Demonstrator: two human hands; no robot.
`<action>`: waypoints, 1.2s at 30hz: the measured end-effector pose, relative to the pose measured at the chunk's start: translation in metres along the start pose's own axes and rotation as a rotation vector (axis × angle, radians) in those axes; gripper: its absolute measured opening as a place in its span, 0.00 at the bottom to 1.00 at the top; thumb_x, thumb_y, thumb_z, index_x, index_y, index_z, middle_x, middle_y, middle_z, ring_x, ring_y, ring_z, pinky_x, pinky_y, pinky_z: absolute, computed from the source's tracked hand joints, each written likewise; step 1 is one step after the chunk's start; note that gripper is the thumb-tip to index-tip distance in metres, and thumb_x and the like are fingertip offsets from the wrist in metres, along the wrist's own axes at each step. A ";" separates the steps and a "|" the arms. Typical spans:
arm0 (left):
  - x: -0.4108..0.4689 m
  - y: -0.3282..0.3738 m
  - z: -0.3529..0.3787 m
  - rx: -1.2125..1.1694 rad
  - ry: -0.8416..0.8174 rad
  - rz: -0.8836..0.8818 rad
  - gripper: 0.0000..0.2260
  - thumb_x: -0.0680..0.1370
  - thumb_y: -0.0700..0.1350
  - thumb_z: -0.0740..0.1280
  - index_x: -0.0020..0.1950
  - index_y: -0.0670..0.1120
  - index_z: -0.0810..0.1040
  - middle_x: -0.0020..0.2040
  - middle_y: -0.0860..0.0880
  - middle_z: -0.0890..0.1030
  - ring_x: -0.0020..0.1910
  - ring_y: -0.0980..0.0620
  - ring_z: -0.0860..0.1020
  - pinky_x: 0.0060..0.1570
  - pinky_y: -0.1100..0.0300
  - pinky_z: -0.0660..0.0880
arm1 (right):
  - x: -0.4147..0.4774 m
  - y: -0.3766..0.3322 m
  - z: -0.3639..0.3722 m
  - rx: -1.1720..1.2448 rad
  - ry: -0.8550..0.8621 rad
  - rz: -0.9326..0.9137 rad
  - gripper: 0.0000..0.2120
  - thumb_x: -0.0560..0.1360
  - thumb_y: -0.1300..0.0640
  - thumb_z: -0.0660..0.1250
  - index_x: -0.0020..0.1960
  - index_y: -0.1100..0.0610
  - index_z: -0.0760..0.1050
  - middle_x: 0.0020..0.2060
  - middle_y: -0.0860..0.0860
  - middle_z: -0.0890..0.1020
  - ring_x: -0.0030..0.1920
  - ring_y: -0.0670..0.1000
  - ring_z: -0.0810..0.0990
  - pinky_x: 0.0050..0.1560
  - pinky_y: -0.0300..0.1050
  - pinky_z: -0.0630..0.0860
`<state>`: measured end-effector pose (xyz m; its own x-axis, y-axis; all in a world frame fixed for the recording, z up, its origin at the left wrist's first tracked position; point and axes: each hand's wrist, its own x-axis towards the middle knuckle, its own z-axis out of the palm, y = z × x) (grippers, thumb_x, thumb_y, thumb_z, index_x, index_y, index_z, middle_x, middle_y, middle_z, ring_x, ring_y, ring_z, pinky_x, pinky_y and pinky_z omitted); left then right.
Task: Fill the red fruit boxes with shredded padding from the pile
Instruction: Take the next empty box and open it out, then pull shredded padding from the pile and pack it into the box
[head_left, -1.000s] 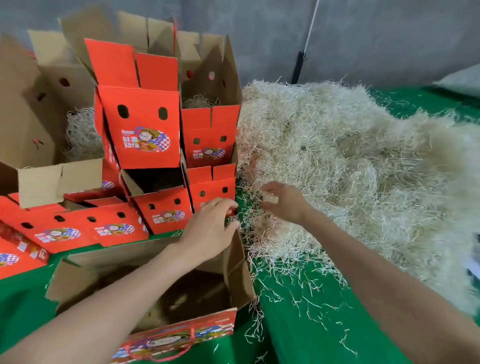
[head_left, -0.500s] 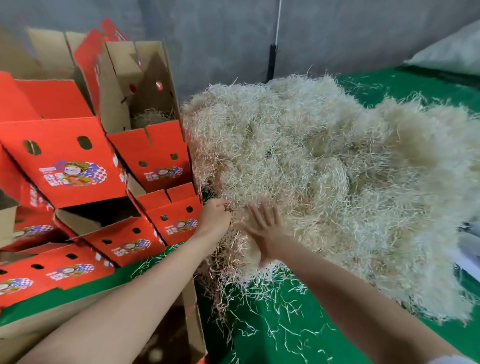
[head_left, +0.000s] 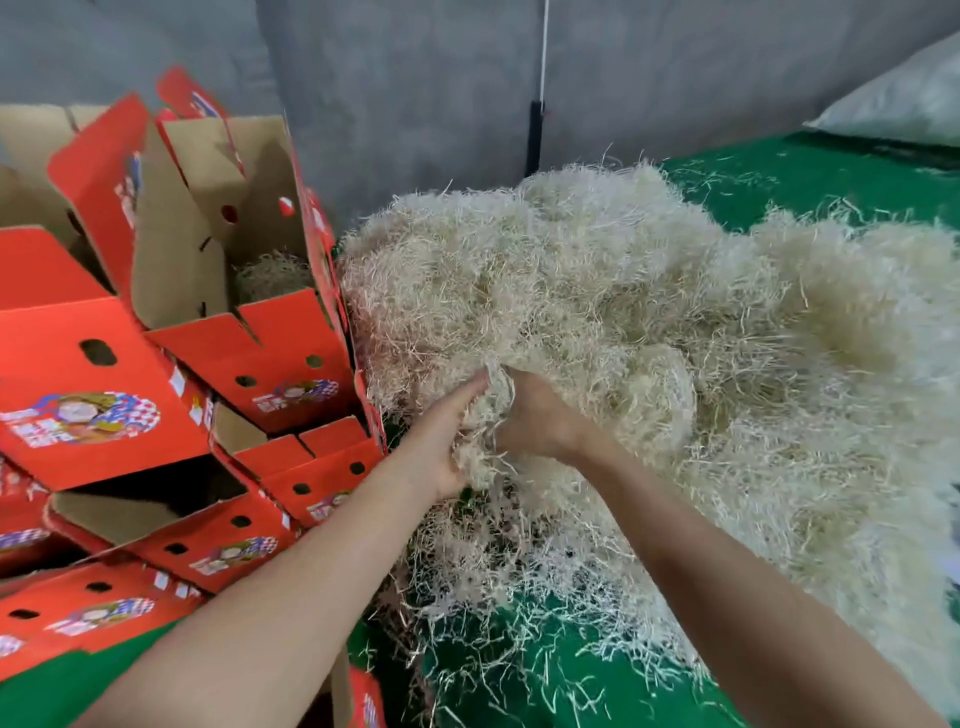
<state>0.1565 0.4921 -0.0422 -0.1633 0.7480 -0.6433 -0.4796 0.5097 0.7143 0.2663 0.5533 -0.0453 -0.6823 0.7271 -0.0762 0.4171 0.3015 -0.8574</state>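
1. Half a second ago the right hand (head_left: 535, 423) lay spread flat on the pile (head_left: 649, 322). It has since dug in, and the left hand (head_left: 441, 441) has closed up against it, squeezing a clump (head_left: 488, 410) between them.
2. The left fingers lie fairly straight along the clump and press it. The right fingers curl into the strands, with their tips buried.
3. The clump is at the pile's near-left edge, still joined to the pile, just beside the boxes (head_left: 104, 395) and not yet in any of them.
4. Risks, as I judge them:
   - The strands are tangled, so a pull may drag a long tail out and scatter more over the cloth (head_left: 571, 686), where loose bits already lie.
   - With only one hand curled on the clump, part of it could drop on the way.
   - The left forearm runs close to the leaning stack, and a sideways swing could topple it.
   - The near box (head_left: 366, 701) barely shows at the bottom edge, so the drop may miss it.
5. Count:
   - Two hands, one pile and one clump.
   - At least six red boxes. They overlap, so I cannot tell the exact number.
   - One open box (head_left: 249, 332) shows padding inside.
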 end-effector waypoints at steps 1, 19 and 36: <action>0.002 0.006 0.001 -0.014 0.044 0.035 0.29 0.65 0.52 0.75 0.63 0.45 0.71 0.45 0.38 0.80 0.36 0.44 0.81 0.30 0.53 0.78 | -0.004 -0.002 -0.010 0.151 -0.079 -0.019 0.43 0.66 0.72 0.69 0.75 0.56 0.54 0.63 0.57 0.71 0.43 0.46 0.78 0.41 0.38 0.79; -0.033 0.050 -0.037 0.156 0.146 0.217 0.33 0.64 0.52 0.71 0.69 0.49 0.68 0.72 0.43 0.65 0.70 0.41 0.65 0.68 0.41 0.60 | -0.012 -0.016 -0.038 -0.323 0.144 0.019 0.14 0.73 0.65 0.63 0.58 0.64 0.74 0.67 0.54 0.70 0.55 0.51 0.76 0.60 0.48 0.72; -0.076 0.069 -0.030 0.358 0.528 0.763 0.38 0.70 0.63 0.66 0.71 0.39 0.65 0.68 0.44 0.71 0.65 0.45 0.70 0.55 0.54 0.65 | -0.059 -0.102 -0.067 0.340 0.364 -0.183 0.04 0.71 0.54 0.62 0.44 0.50 0.67 0.35 0.44 0.68 0.31 0.39 0.69 0.26 0.29 0.66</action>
<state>0.1100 0.4578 0.0482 -0.7243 0.6880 0.0453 0.1880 0.1340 0.9730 0.3044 0.5213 0.0813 -0.4482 0.8665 0.2198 0.0516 0.2705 -0.9613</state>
